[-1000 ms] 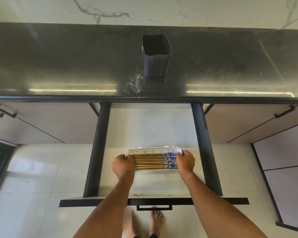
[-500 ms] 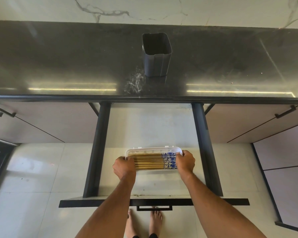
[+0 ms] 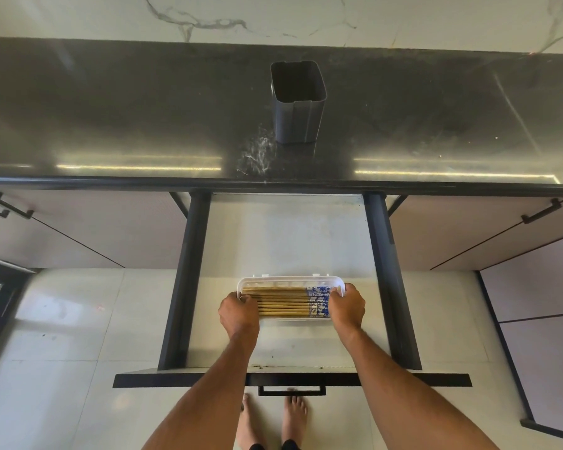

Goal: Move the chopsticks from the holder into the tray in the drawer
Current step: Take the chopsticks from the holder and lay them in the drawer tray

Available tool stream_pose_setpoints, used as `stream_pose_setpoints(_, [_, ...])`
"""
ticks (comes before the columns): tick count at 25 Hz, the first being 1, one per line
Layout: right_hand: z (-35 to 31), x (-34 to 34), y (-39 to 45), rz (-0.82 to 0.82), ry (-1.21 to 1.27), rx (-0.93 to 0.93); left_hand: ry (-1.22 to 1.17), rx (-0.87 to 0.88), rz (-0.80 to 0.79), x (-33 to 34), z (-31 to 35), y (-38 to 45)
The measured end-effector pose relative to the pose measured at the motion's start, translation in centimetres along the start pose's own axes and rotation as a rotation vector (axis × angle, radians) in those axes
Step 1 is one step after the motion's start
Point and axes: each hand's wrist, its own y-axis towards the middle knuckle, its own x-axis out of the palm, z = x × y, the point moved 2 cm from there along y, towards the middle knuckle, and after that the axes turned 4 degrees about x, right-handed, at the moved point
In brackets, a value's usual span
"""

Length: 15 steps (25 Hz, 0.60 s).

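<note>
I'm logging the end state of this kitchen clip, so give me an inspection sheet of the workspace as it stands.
Surface: dark countertop, glossy, with a pale smear near its front edge.
Job's things: grey holder upright on the countertop, looks empty; chopsticks lie side by side in the white tray, blue-patterned ends to the right; tray sits in the open drawer.
Clutter: nothing seen.
Grippers: left hand grips the tray's left end; right hand grips its right end.
Cables: nothing seen.
Surroundings: marble-look wall, pale cabinet fronts with dark handles, tiled floor, bare feet.
</note>
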Motion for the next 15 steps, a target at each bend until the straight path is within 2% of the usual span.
stream_pose_setpoints(5, [0.3, -0.2, 0.3, -0.036, -0.003, -0.007, 0.020, 0.045, -0.038, -0.3, 0.2, -0.3])
stream_pose_setpoints(8, [0.1, -0.5, -0.3, -0.017, -0.060, -0.068, 0.060, 0.143, -0.044, -0.5, 0.5, -0.5])
stream_pose_setpoints(11, [-0.5, -1.3, -1.5, 0.036, -0.155, -0.283, 0.235, 0.334, -0.009, -1.0, 1.5, -1.7])
stream_pose_setpoints(15, [-1.3, -2.4, -3.1, 0.052, -0.369, -0.655, 0.482, 0.740, 0.064, -2.2, 2.9, -3.6])
